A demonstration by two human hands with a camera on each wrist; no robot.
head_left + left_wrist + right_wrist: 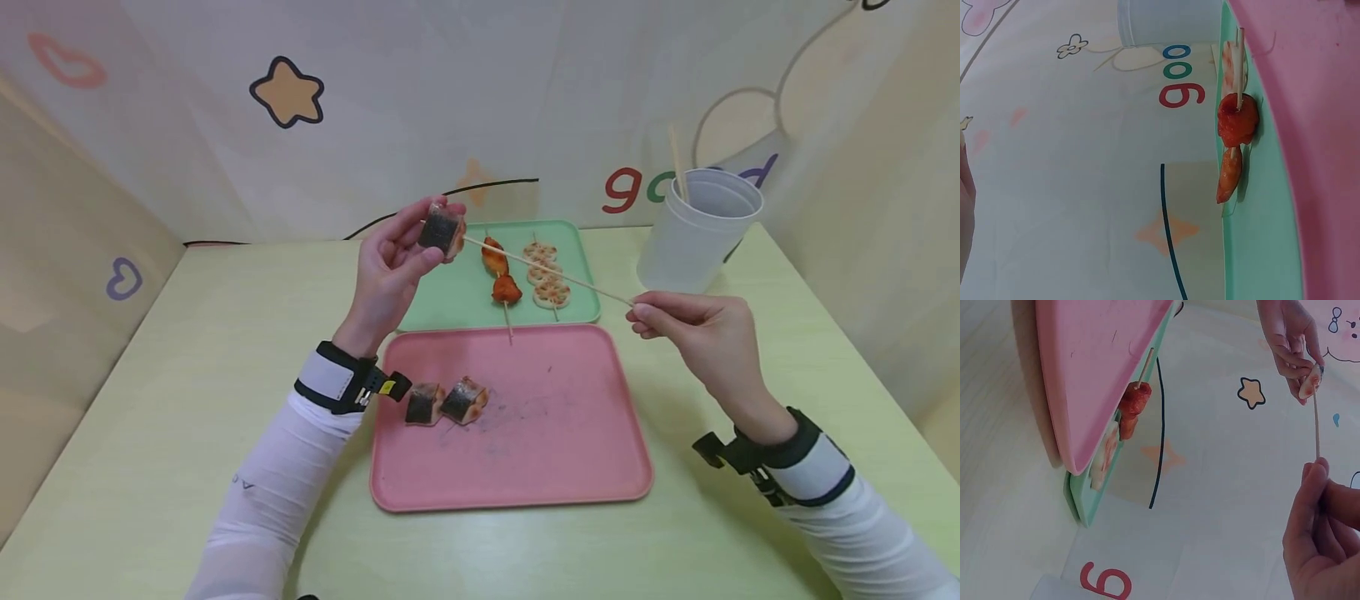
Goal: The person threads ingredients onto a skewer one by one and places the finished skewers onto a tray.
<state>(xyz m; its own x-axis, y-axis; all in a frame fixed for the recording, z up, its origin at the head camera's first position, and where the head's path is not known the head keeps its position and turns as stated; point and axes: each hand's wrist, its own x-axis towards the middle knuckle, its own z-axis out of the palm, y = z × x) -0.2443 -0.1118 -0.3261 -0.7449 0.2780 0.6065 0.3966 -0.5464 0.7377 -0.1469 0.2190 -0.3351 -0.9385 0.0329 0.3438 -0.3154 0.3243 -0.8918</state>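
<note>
My left hand, raised over the green tray, pinches a food piece that has a dark, skin-like face and browned pale edges. A thin wooden skewer runs from that piece down to my right hand, which pinches its other end between thumb and fingertips. The right wrist view shows the skewer meeting the food piece at the left fingers. Two similar dark-faced pieces lie side by side at the left of the pink tray.
Behind the pink tray, the green tray bears a skewer of reddish-orange chunks and one of pale, browned lotus-root-like slices. A whitish plastic cup with wooden sticks stands at back right. A printed curtain hangs behind.
</note>
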